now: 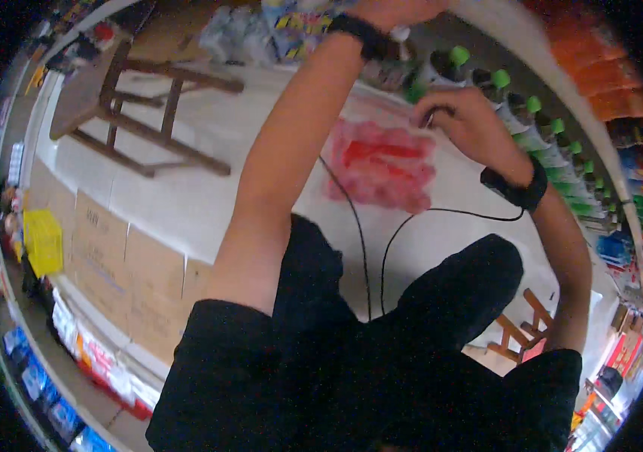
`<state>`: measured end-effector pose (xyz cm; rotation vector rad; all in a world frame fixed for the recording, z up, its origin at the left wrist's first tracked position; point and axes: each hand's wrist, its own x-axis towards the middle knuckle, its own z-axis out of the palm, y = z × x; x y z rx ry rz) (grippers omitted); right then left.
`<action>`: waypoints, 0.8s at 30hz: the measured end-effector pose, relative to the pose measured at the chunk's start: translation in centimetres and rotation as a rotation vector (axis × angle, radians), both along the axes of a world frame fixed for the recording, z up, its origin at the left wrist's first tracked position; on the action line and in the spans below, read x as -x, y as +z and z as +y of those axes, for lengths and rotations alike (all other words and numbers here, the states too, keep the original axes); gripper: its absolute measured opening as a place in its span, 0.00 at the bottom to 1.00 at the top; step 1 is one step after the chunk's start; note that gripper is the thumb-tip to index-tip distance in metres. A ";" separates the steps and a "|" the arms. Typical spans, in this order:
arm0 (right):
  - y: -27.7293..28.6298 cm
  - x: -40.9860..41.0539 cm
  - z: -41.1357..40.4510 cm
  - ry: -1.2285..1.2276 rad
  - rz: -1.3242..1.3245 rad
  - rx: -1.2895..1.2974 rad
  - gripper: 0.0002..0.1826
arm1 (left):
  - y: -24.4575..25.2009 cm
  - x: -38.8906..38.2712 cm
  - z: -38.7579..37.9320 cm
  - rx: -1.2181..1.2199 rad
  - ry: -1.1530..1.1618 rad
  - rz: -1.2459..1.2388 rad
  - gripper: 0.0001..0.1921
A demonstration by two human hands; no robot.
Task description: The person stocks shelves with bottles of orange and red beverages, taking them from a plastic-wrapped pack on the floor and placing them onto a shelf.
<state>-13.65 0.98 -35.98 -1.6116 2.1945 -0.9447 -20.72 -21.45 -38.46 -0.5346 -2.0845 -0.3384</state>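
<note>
My left hand [403, 12] reaches to the top edge of the view, partly cut off, with a black band [358, 35] on its wrist. It is over the lower shelf, near plastic-wrapped packs [299, 28]. My right hand [468, 121] is bent at the wrist with fingers curled, close to a row of green-capped containers [502, 79] on the shelf. Its fingertips are blurred, and whether they grip anything is unclear. A black strapped device [516, 183] with a cable [462, 212] sits on that wrist. Below the hands, a pink-red sheet-like item [381, 166] lies on the pale floor.
A brown wooden stool [146, 116] stands at left. Cardboard sheets [124, 265] cover floor beside the left shelves, near a yellow basket [43, 242]. Another wooden stool [519, 333] is behind my right leg. Orange packages [598, 62] fill an upper right shelf.
</note>
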 end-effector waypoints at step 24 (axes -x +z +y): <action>-22.0 -4.7 -4.3 0.582 -1.683 0.344 0.22 | 0.5 -3.9 1.6 -0.311 0.135 -0.415 0.27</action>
